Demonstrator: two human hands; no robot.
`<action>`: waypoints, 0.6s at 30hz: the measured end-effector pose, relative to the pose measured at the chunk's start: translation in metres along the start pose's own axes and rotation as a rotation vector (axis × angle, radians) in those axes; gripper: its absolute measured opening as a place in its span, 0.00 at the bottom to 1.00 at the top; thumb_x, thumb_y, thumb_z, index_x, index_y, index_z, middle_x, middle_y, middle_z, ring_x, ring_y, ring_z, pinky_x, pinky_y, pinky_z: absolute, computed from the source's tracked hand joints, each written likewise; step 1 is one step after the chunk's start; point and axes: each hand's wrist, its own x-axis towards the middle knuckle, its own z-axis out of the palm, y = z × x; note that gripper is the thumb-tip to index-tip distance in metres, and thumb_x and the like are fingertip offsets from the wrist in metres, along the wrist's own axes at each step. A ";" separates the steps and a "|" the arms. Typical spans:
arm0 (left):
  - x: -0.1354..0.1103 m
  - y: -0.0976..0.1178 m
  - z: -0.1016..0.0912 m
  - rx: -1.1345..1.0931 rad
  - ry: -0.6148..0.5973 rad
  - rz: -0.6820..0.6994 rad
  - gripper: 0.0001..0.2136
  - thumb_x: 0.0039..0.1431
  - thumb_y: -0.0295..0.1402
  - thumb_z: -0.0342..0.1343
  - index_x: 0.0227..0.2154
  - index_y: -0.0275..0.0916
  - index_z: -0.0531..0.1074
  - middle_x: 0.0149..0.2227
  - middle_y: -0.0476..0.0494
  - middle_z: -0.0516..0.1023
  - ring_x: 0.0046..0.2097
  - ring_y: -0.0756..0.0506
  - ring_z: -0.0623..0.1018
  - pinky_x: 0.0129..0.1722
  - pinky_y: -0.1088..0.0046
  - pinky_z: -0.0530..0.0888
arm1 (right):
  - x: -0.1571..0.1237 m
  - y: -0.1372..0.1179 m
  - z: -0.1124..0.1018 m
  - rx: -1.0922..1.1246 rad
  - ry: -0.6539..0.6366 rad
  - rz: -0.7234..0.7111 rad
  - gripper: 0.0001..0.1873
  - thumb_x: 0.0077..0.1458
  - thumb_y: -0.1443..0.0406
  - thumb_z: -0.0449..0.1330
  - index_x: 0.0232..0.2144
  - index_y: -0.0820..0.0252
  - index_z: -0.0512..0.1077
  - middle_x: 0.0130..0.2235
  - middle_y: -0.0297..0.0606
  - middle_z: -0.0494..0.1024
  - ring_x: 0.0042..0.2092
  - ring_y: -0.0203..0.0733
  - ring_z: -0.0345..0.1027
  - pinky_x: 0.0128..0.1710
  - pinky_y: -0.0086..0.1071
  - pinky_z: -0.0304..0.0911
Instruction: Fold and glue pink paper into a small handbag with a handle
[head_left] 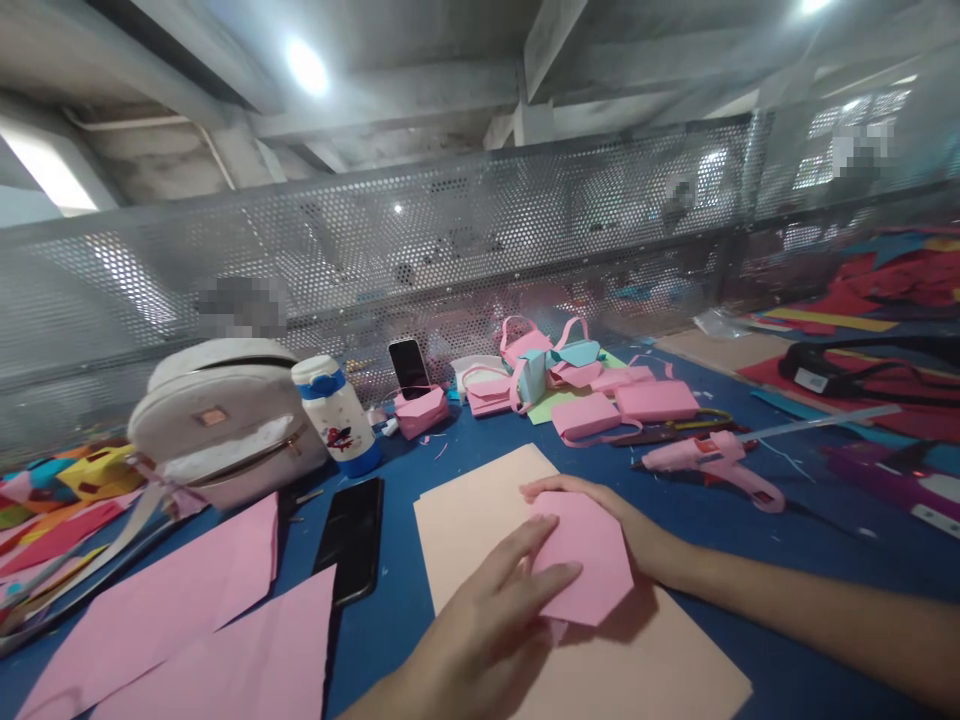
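A folded pink paper piece [589, 560] with cut corners is held up between my two hands, above a stack of peach paper sheets [480, 500]. My left hand [499, 605] grips it from the left, with thumb and fingers over its face. My right hand [637, 530] wraps its far and right edge, most of its fingers hidden behind the paper. A small pink flap shows below the piece, by my left fingers. Beyond my hands lie several small pink and light-blue paper bags, among them a pink paper box [656, 400].
A pink hot glue gun [716, 465] lies to the right. Large pink sheets [172, 610], a black phone [351, 540], a water bottle [337, 415] and a white backpack [225, 420] are on the left. A perforated metal panel [465, 240] stands behind the blue table [405, 600].
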 end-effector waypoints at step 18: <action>0.009 0.008 -0.004 -0.259 0.053 -0.221 0.54 0.46 0.29 0.61 0.68 0.41 0.28 0.68 0.34 0.44 0.68 0.33 0.49 0.65 0.53 0.53 | -0.014 -0.027 0.021 -0.151 -0.086 -0.128 0.27 0.59 0.64 0.60 0.59 0.54 0.58 0.58 0.46 0.66 0.58 0.46 0.64 0.58 0.44 0.61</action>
